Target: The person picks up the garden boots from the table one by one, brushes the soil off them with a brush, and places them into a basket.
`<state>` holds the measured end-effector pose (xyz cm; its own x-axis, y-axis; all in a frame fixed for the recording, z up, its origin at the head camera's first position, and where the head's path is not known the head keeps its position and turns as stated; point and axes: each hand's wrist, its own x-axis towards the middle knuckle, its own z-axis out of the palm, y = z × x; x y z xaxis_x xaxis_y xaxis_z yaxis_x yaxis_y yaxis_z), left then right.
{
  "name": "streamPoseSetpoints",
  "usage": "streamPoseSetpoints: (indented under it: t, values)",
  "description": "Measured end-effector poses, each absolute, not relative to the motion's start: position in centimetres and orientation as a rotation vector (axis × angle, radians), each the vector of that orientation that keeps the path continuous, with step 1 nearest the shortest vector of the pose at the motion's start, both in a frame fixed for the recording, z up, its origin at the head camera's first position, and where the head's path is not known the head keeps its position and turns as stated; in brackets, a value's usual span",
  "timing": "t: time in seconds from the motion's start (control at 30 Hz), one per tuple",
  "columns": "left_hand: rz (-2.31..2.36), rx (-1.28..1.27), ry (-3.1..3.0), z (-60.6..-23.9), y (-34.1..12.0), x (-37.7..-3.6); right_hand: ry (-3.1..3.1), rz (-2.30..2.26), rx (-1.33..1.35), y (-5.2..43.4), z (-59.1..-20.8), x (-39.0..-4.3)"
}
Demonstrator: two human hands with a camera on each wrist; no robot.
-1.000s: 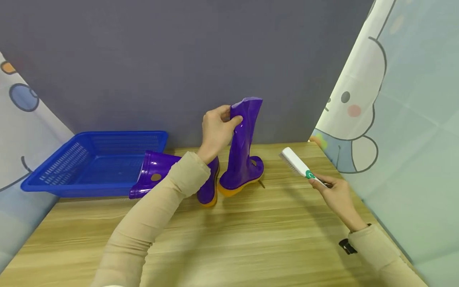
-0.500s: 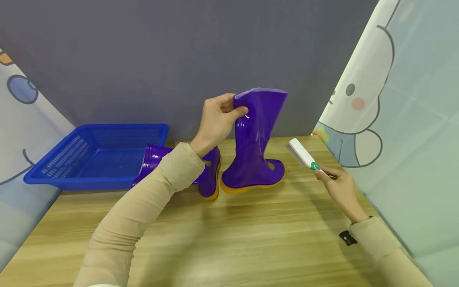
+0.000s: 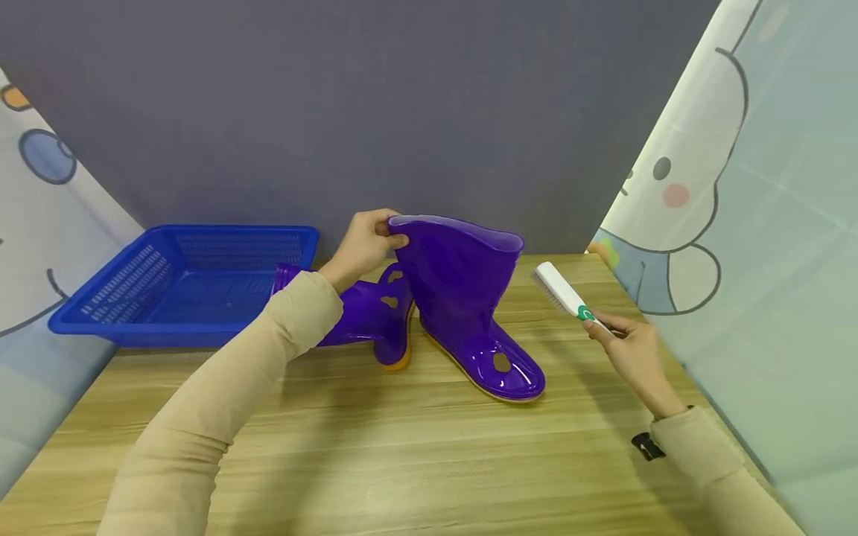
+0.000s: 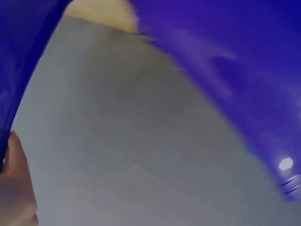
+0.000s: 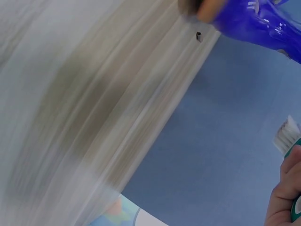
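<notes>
Clasped by its handle in the right hand (image 3: 626, 353), toward 4 o'clock on my screen, is a white brush (image 3: 559, 290) with a green band, its head aimed at 10 o'clock and its bristles touching nothing. Inward of it, near the centre, the purple boot (image 3: 462, 298) stands on the wooden tabletop (image 3: 402, 461); I can't tell whether its whole sole lies flat. Compared with half a second ago, its toe is swung round from about 2 o'clock to 4, nearer to me, and its top is lower, while the brush is hardly displaced. For the work, I judge that this brings the upper of the foot into easier reach of the bristles, with no brushing under way at this instant. Farther off, toward 10 o'clock, the left hand (image 3: 362, 242) pinches the boot's rim between thumb and fingers. Toward 8 o'clock a second boot (image 3: 369, 316) lies on its side, partly hidden by the sleeve (image 3: 302, 316). Past it, at 9 o'clock, I see a blue basket (image 3: 174, 337), and at 12 the grey backdrop (image 3: 415, 97).
</notes>
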<state>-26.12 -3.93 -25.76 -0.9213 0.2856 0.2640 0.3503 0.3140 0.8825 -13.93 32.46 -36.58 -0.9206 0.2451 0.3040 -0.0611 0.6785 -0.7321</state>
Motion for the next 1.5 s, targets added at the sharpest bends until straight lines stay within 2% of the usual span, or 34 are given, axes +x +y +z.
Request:
streamPoseSetpoints:
  t: [0.27, 0.63, 0.8, 1.07, 1.27, 1.5]
  values:
    - [-1.713, -0.386, -2.508, -25.7, -5.4, -26.4, -2.522, 1.142, -0.116, 31.9, -37.2, -13.9]
    - [-1.776, -0.356, -2.625, -24.7, -6.1, -26.5, -2.548, 1.177, -0.114, 31.6, -37.4, -13.9]
    - [-1.845, -0.291, -2.481, -24.8, -5.9, -26.2, -2.563, 1.194, -0.095, 31.4, -37.5, -13.9]
    - [-1.589, -0.259, -2.228, -26.6, -4.3, -24.8, -2.587, 1.213, -0.078, 30.7, -37.4, -13.3]
    - [-1.799, -0.178, -2.12, -26.9, -4.0, -23.9, -2.573, 1.204, -0.021, 30.8, -37.4, -12.2]
    - [-1.633, -0.319, -2.216, -26.1, -3.7, -21.7, -2.584, 1.183, -0.04, 31.3, -37.2, -11.0]
